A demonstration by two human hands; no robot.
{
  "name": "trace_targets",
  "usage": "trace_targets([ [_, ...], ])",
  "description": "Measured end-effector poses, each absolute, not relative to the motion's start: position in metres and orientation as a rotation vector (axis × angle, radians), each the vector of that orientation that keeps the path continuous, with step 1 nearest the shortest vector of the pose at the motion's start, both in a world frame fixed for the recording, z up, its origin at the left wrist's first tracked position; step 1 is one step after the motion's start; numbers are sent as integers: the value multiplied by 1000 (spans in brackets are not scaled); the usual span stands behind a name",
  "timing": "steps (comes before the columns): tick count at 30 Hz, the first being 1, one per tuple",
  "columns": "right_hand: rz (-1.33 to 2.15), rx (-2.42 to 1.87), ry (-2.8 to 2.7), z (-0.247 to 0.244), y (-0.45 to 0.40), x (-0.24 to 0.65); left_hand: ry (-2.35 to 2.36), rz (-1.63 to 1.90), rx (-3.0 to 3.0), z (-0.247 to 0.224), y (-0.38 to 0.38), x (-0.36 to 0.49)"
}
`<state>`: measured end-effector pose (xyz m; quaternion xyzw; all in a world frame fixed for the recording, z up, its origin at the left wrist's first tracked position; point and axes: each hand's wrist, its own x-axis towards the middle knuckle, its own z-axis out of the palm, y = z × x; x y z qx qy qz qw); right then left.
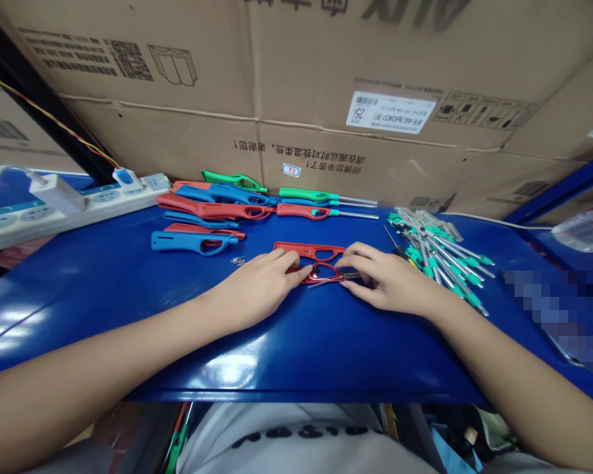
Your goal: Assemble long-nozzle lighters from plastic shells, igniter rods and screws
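Observation:
On the blue table, two red lighter shell halves lie one behind the other. My left hand has its fingers closed on the handle end of the near red shell. The fingers of my right hand close around the front end of that same shell, where a thin metal rod shows. Just behind, the far red shell lies flat with its open side up, close to the fingertips of both hands. Small screws are scattered left of my left hand.
Red, blue and green lighter shells are piled at the back left. Two lighters with metal rods lie behind the hands. Metal rods with green parts are heaped at right, beside a screwdriver. A power strip and cardboard stand behind.

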<state>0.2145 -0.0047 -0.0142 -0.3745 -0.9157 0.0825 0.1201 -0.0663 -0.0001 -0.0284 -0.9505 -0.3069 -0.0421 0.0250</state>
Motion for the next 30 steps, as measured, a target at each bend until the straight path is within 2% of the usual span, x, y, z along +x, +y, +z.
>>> trace_targets([
  [6,121,-936,-2776,-26,-5,203,-987,-211,-2995,-24,-8,-64],
  [18,403,-973,-2699,-26,-2,205,-917,-229,-2961,-27,-14,-63],
  [30,385,-939,-2693,-28,-1,208,-871,-167,-2925,-26,-17,-63],
])
